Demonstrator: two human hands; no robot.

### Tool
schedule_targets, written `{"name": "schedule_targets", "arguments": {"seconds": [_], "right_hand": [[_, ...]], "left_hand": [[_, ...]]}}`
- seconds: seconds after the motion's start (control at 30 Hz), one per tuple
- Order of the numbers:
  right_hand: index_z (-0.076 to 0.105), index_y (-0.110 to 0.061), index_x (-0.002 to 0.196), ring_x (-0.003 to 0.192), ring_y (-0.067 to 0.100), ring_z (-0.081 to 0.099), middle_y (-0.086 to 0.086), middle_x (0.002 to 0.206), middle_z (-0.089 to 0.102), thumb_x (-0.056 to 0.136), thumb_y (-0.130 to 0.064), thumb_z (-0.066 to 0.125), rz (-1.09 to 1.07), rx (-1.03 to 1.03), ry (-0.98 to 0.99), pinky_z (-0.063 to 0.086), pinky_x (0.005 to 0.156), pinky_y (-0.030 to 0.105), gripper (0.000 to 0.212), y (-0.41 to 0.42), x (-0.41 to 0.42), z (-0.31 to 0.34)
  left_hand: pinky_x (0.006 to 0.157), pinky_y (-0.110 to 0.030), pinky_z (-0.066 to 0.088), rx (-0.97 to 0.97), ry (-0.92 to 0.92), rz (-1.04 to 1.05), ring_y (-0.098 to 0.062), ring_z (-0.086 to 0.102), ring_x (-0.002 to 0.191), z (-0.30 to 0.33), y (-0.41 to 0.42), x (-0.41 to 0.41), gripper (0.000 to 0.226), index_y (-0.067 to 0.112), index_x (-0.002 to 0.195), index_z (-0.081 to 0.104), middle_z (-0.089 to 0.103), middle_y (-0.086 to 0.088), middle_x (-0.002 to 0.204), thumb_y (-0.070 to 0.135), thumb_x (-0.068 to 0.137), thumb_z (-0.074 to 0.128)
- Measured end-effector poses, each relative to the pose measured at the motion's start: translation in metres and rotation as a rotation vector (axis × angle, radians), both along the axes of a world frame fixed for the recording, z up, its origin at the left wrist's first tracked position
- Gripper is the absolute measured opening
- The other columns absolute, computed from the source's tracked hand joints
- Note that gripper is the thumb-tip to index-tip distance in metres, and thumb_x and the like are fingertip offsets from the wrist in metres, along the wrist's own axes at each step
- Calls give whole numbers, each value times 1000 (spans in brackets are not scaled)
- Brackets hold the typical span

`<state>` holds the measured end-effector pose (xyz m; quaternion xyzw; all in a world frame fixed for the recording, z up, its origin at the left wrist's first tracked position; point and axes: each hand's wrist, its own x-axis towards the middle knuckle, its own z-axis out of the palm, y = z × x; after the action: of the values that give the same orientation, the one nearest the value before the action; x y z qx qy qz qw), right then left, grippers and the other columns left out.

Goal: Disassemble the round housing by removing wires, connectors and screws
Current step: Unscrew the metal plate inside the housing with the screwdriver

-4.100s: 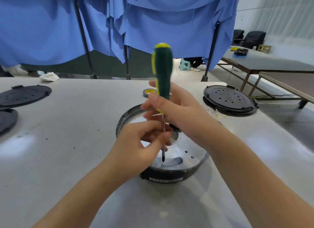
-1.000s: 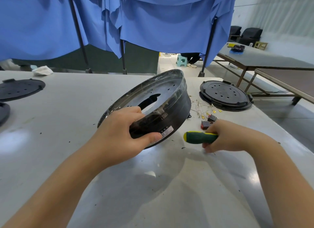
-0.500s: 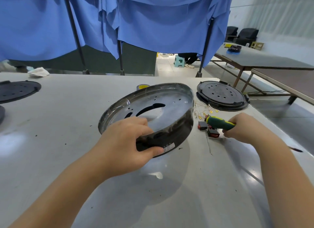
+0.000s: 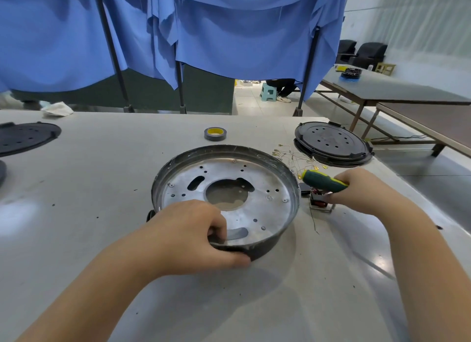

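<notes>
Housing: one round housing [image 4: 267,186], open side up, lies flat on the grey table [image 4: 102,168], near the middle; its metal floor shows one large centre hole, two slots and many small holes.
Left hand: the left hand [image 4: 188,237] grips the housing's near rim, fingers curled inside, thumb pressed on the outer wall.
Right hand: the right hand [image 4: 362,189] is curled round one green-and-yellow screwdriver [image 4: 323,182], held roughly level, just right of the housing.
Loose parts: one small red-and-black connector block [image 4: 319,203] lies under that hand; a tangle of thin wires [image 4: 295,158] with yellow terminals sits just behind it.
Tape: one grey roll of tape [image 4: 215,133] stands beyond the housing.
Black lids: one black lid [image 4: 331,143] at far right, one [image 4: 25,138] at far left, plus a dark edge of a third [image 4: 2,171] at the left border.
Backdrop: blue cloth [image 4: 229,31] hangs behind the table.
</notes>
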<state>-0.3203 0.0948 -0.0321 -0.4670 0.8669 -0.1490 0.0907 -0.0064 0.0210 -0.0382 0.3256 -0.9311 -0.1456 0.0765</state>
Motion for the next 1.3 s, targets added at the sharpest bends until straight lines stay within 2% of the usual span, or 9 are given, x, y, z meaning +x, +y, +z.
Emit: {"name": "schedule_targets", "arguments": {"seconds": [0.13, 0.33, 0.43, 0.63, 0.8, 0.9, 0.97, 1.1, 1.3], "right_hand": [[66, -15, 73, 51, 16, 48, 6, 61, 56, 79, -22, 73, 94, -147, -99, 37, 48, 23, 11, -2, 16, 6], [62, 2, 80, 43, 8, 39, 9, 57, 48, 84, -25, 68, 101, -434, -282, 35, 49, 23, 28, -11, 41, 6], [67, -3, 87, 45, 7, 42, 14, 63, 52, 82, -24, 71, 139, -432, -373, 38, 44, 21, 22, -15, 53, 5], [66, -15, 82, 51, 12, 48, 1, 60, 57, 78, -10, 67, 167, -370, -357, 39, 47, 21, 6, -17, 64, 3], [65, -4, 77, 51, 16, 44, 6, 59, 50, 75, -6, 60, 215, -298, -310, 35, 50, 23, 6, -16, 70, 3], [66, -2, 81, 48, 15, 44, 6, 58, 51, 74, -7, 58, 244, -240, -322, 35, 48, 21, 11, -15, 74, 4], [67, -4, 81, 45, 9, 48, 3, 57, 54, 75, -10, 58, 276, -217, -355, 39, 47, 19, 12, -14, 77, 5], [67, -10, 80, 44, 5, 51, -7, 50, 53, 79, -21, 65, 377, -133, -412, 41, 48, 20, 11, -8, 81, 10], [65, -5, 86, 40, 7, 38, -9, 46, 42, 81, -26, 72, 438, -175, -665, 32, 41, 14, 22, 4, 74, 27]], "left_hand": [[58, -30, 46, 40, 25, 25, -7, 52, 61, 2, 0, 1, 76, 27, 63, 58, 55, 8, 63, 98, 53, 35], [51, -32, 34, 59, 1, 22, -11, 37, 47, 4, -2, 2, 84, 15, 56, 44, 41, -1, 54, 98, 59, 28], [51, -31, 32, 133, -10, 40, -9, 35, 46, 8, -3, 4, 86, 12, 58, 48, 37, 3, 51, 98, 55, 37], [49, -27, 28, 249, -77, 51, -9, 31, 43, 15, -6, 9, 80, 13, 54, 48, 30, 5, 47, 93, 53, 50], [48, -22, 32, 196, 50, 79, -8, 36, 42, 17, -10, 10, 60, 16, 50, 47, 35, 5, 44, 71, 71, 61], [59, -23, 44, 82, 238, 75, -4, 51, 58, 16, -10, 7, 38, 28, 58, 60, 55, 11, 58, 62, 75, 59], [75, -26, 49, 71, 309, 55, 0, 57, 80, 15, -7, 2, 31, 36, 78, 69, 61, 16, 78, 64, 73, 57], [94, -22, 44, 101, 188, 13, 9, 50, 107, 12, 0, -1, 66, 40, 114, 61, 53, 28, 111, 83, 65, 50], [106, -28, 37, 206, -5, 12, 6, 36, 124, 14, 11, -2, 95, 56, 129, 35, 38, 40, 128, 97, 44, 48]]}}
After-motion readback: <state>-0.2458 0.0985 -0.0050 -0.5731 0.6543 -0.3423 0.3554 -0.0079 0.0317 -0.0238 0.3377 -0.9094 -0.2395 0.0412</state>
